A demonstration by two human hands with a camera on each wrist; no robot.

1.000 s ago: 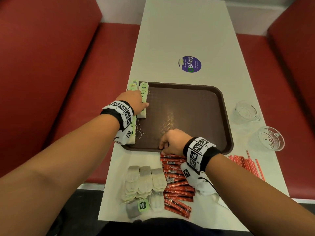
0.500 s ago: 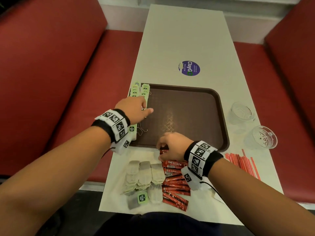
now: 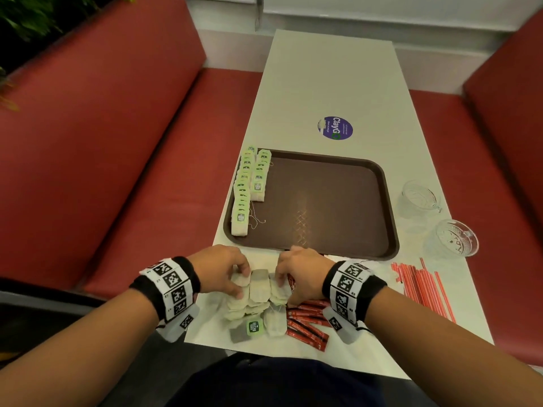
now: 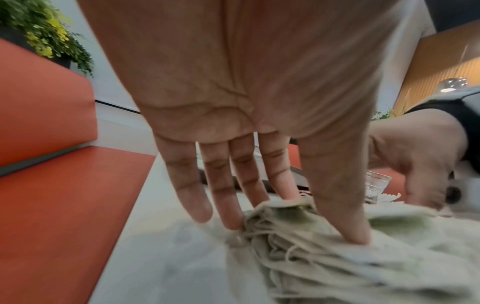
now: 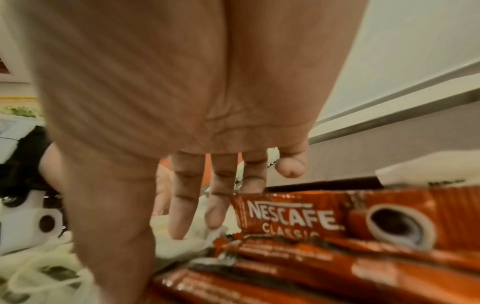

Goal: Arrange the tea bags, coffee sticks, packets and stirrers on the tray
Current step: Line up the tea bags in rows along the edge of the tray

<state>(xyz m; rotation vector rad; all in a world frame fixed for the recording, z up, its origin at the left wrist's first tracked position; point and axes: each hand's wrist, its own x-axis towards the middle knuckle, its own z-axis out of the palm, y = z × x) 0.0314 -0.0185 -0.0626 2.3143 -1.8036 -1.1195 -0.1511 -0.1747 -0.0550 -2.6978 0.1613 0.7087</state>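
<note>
- Brown tray point(image 3: 329, 201) on the white worktop point(image 3: 332, 83), mostly bare; two rows of green-tagged tea bags point(image 3: 249, 186) along its left edge, the left row longer and reaching nearer, the right row shorter. Exact count per row not readable.
- Loose pile of pale tea bags point(image 3: 258, 292) on the worktop just near of the tray, laid in about three overlapping columns; one bag with a green tag point(image 3: 254, 327) at the near end.
- Left hand point(image 3: 223, 271) on the left column of the pile; in the left wrist view the thumb and fingers point(image 4: 233, 205) reach down on either side of one bag and its strings, pinching it.
- Right hand point(image 3: 302, 271) on the right column, fingers point(image 5: 182, 205) curved down onto the bags; whether anything is actually gripped cannot be told.
- Red coffee sticks point(image 3: 305, 324) fanned just right of the pile, partly under the right wrist; roughly six showing, marked Nescafe Classic in the right wrist view.
- Bundle of red stirrers point(image 3: 423, 289) on the worktop well to the right, too many and too close to count.
- Two clear glass cups point(image 3: 452, 239) right of the tray.
- One round purple sticker point(image 3: 335, 127) on the worktop beyond the tray.
- Red bench seats point(image 3: 117, 142) on both sides.
</note>
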